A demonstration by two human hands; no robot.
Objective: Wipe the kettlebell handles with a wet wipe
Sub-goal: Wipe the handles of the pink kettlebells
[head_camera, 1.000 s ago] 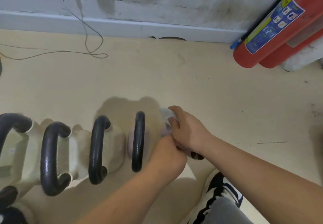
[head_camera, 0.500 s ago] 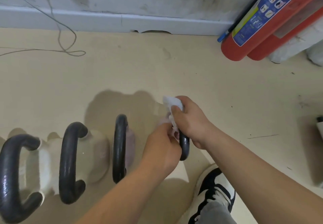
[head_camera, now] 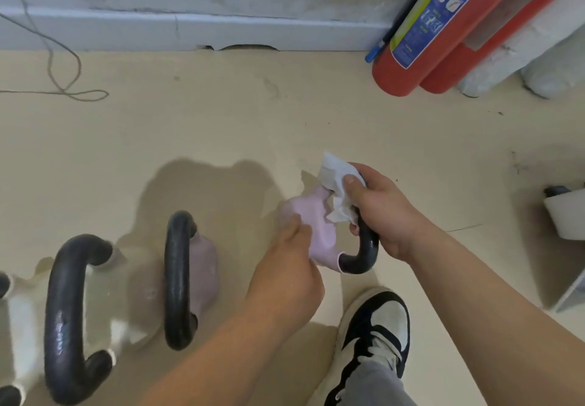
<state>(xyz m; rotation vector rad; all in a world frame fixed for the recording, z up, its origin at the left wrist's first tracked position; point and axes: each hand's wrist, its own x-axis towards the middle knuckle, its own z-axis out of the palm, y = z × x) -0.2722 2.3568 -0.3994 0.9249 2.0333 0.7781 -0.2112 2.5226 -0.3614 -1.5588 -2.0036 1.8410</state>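
A pink kettlebell (head_camera: 316, 222) with a black handle (head_camera: 364, 250) stands on the floor at the centre. My right hand (head_camera: 383, 212) grips the upper part of that handle through a white wet wipe (head_camera: 335, 180). My left hand (head_camera: 285, 275) holds the pink body from the near side, fingers curled against it. To the left stands a second pink kettlebell (head_camera: 202, 272) with a black handle (head_camera: 177, 279), then a white kettlebell (head_camera: 120, 310) with a black handle (head_camera: 66, 317).
Two red fire extinguishers (head_camera: 443, 28) lean against the wall at the back right. A thin cable (head_camera: 63, 89) loops on the floor at back left. My black-and-white shoe (head_camera: 376, 332) is just below the kettlebell. A white object (head_camera: 566, 215) sits at the right edge.
The view has shifted right, so the row of kettlebells slid left. My right hand with the wipe has moved up along the handle, leaving the handle's lower curve bare. The left hand stays on the body.
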